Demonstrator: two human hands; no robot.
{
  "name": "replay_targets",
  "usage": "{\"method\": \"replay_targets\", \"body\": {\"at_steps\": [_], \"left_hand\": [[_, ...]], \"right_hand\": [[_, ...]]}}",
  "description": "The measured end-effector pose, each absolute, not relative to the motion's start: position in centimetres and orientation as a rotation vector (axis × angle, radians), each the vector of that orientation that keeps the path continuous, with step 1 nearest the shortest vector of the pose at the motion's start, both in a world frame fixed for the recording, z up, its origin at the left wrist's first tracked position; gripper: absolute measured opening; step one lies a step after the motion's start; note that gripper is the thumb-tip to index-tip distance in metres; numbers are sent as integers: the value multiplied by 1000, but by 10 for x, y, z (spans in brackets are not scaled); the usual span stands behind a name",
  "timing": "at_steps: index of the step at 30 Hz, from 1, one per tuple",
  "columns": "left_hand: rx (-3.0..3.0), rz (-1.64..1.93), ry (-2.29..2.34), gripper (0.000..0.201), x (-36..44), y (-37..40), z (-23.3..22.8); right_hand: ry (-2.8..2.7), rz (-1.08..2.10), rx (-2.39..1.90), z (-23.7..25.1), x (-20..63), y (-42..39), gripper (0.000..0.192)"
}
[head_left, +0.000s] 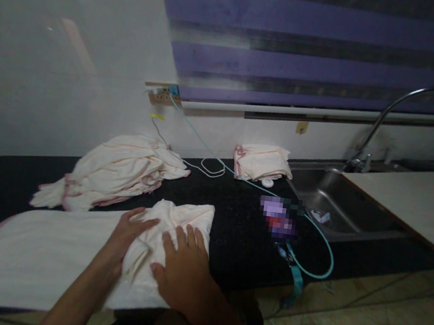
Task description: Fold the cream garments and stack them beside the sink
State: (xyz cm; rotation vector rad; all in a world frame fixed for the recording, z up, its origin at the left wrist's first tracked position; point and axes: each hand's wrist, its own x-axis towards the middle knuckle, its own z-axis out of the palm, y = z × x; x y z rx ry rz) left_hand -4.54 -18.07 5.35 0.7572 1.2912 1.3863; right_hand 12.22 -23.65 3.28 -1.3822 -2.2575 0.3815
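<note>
Under both flat hands lies the cloth (177, 221).

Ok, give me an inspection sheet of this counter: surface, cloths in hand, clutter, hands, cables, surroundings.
Surface: dark counter, dim light.
Job's things: cream cloth spread flat at the front edge, its right end bunched under both hands.
Clutter: crumpled cloth pile behind it; folded cloth by the sink; blurred small item mid-counter.
Hands: left hand and right hand both pressed flat on the cloth, fingers spread.
Cables: teal cable runs from the wall socket across the counter and loops over the edge; thin white cable coiled near the wall.
Surroundings: steel sink with tap, pale board over it, striped blind, tiled floor.
</note>
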Motion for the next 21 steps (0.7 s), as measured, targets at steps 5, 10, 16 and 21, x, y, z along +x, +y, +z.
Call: {"method": "replay_targets", "body": {"at_steps": [5,10,16,21], "left_hand": [[1204,1492,1662,58,-67,-163,49],[2147,1330,1793,52,-64,-171,49],[2724,510,1475,49,-64,-189,17],[2939,480,1562,59,-108,-209,-12]], "right_hand": [[-2291,354,-1387,31,121,-235,68],[-2333,301,-1433,31,117,-235,67],[-2414,295,-1415,28,123,-235,70],[-2374,222,-1380,22,139,-237,73]]}}
